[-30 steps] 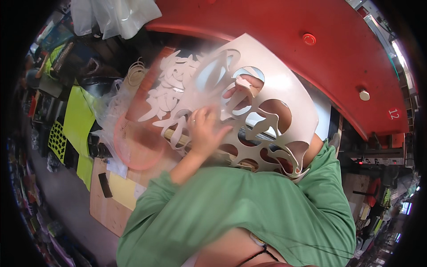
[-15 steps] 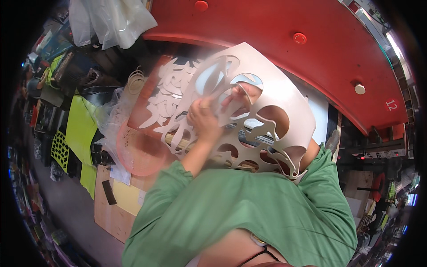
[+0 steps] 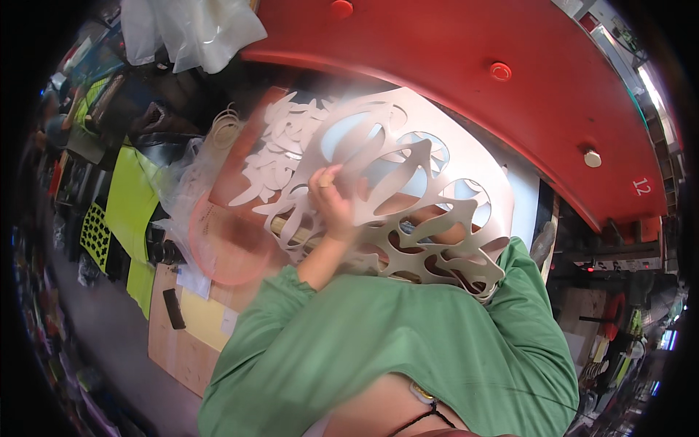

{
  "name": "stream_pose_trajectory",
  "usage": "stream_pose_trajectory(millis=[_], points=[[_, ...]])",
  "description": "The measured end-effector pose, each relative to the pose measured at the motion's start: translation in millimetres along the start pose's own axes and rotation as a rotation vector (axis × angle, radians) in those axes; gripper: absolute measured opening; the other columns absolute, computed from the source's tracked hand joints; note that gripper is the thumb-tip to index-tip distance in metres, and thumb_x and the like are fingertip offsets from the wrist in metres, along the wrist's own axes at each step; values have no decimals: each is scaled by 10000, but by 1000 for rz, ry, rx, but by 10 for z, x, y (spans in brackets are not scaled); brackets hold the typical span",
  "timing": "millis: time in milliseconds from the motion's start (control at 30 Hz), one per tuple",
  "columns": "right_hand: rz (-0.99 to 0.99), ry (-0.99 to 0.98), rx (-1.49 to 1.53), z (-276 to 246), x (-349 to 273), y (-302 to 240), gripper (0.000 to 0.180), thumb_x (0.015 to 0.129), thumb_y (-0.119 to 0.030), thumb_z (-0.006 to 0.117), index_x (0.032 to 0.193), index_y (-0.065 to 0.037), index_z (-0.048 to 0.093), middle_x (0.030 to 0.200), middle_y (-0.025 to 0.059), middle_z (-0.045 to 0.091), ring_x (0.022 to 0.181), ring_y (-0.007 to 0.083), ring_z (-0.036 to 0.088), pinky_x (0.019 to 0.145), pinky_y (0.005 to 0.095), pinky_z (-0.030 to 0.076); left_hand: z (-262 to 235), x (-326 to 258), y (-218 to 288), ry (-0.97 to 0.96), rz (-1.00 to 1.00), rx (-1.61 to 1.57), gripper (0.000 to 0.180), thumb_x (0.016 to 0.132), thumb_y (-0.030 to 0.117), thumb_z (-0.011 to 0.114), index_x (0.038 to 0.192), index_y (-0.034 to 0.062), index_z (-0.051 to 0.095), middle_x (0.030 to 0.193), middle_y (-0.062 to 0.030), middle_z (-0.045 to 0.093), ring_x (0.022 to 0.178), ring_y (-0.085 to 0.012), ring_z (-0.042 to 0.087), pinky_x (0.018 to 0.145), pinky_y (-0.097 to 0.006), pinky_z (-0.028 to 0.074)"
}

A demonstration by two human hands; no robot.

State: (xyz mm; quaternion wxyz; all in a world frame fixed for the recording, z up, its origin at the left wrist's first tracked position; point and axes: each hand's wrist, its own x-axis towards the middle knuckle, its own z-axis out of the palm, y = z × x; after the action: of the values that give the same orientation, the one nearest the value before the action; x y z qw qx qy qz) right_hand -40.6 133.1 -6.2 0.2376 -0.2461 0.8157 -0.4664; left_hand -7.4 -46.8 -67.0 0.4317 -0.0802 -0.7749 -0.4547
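Observation:
A large pale sheet point(image 3: 437, 109) with curved cut-outs spreads in front of my chest, its near part folded and bunched towards me. Against its left portion rests my left hand point(image 3: 333, 202), fingers bent and a little apart, a ring on one; no loose piece shows in them. My right forearm reaches under the sheet, and its skin shows through the holes. The right hand's fingers are hidden behind the material. Left of the sheet lies a heap of loose pale cut pieces point(image 3: 271, 160) on a reddish-brown board point(image 3: 231, 178).
A red machine point(image 3: 437, 44) with a round red button point(image 3: 500, 71) and a pale knob point(image 3: 592, 158) spans the far side. At left are a pink basket point(image 3: 226, 255), clear plastic bags point(image 3: 196, 33) and yellow-green sheets point(image 3: 131, 193). A dark bar point(image 3: 174, 309) lies on a wooden surface.
The sheet's far part has dropped and flattened towards me, and more of its cut-outs face up. My right fingers, seen through a hole before, are now hidden. My left hand's fingers have loosened.

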Motion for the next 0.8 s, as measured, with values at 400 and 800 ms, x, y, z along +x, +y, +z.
stream_pose_trajectory(millis=[400,800], points=[[-27,91,38,93,95,-60,487,895,-221,648,1330,-35,535,1243,142,608,1100,246,604,918,355,488,-121,-30,36,-162,-218,-191,674,741,273,851,1252,39,480,1149,-100,470,1015,-232,483,900,-352,420],[-101,232,36,481,485,-84,527,867,-196,679,1342,-25,531,1212,149,628,1066,256,619,910,361,488,-616,133,-606,-565,-448,-427,594,784,-42,664,1349,22,493,1277,-86,440,1079,-162,504,877,-275,493]])
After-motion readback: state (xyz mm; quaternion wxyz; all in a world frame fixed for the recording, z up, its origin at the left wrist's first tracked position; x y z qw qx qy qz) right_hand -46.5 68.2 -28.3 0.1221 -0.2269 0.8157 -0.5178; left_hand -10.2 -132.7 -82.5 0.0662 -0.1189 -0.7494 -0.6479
